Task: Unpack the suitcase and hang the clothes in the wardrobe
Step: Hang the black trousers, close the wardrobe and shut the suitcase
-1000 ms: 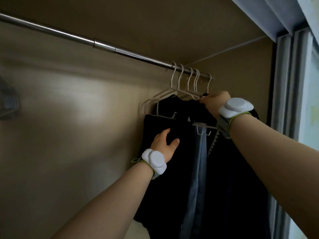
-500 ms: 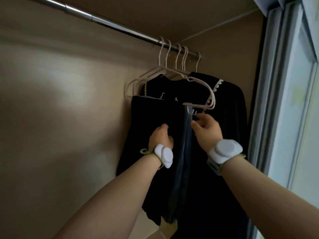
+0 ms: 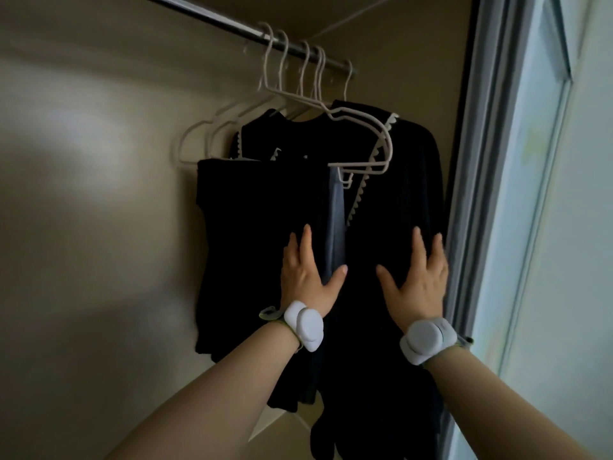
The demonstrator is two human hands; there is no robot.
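Several white hangers [image 3: 363, 134] hang from the metal rail [image 3: 232, 23] at the wardrobe's right end. They carry black clothes [image 3: 245, 234], a blue-grey garment [image 3: 335, 220] between them, and a black top with white scalloped trim [image 3: 398, 180]. My left hand [image 3: 306, 272] lies flat with straight fingers on the black fabric beside the blue-grey garment. My right hand [image 3: 418, 277] lies flat on the trimmed black top, fingers spread. The suitcase is out of view.
The wardrobe's beige back wall [image 3: 99, 194] stretches bare to the left. A grey sliding-door frame [image 3: 477, 194] stands close on the right, right beside my right hand. The rail's left stretch holds no hangers.
My right hand left the hangers' top and came down onto the black top. My left hand slid lower and flattened. Both hands now press the hanging clothes; the view has tilted down.
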